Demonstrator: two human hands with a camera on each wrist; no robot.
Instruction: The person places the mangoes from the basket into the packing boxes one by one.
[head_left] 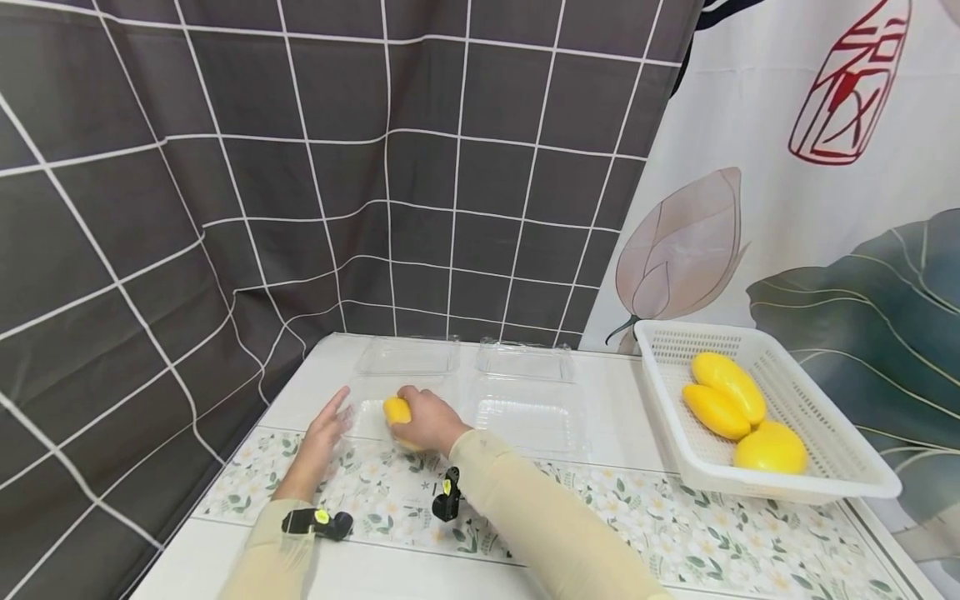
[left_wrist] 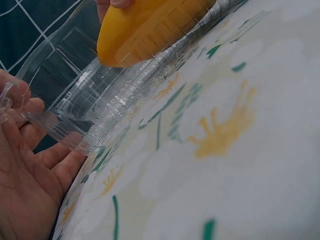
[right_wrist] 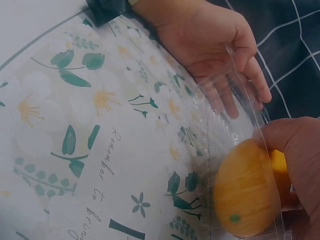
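Note:
A yellow mango-like fruit point(head_left: 397, 410) is in my right hand point(head_left: 433, 421), thumb and fingers curled round it. It sits low inside the tray of the left clear plastic clamshell box point(left_wrist: 75, 95), whose wall shows in front of the fruit point(right_wrist: 245, 192) in the right wrist view. At the box's left end, my left hand point(head_left: 324, 437) touches the side wall with its fingers fairly straight. Part of those fingers point(right_wrist: 220, 95) shows through the clear plastic. The box's lid point(head_left: 408, 357) lies folded back toward the curtain.
A second opened clear box point(head_left: 528, 412) stands to the right of the first. Farther right, a white perforated basket point(head_left: 757, 485) holds three yellow fruits point(head_left: 727, 387). A floral strip point(head_left: 645, 508) crosses the white table. Behind hangs a dark grid curtain point(head_left: 420, 175).

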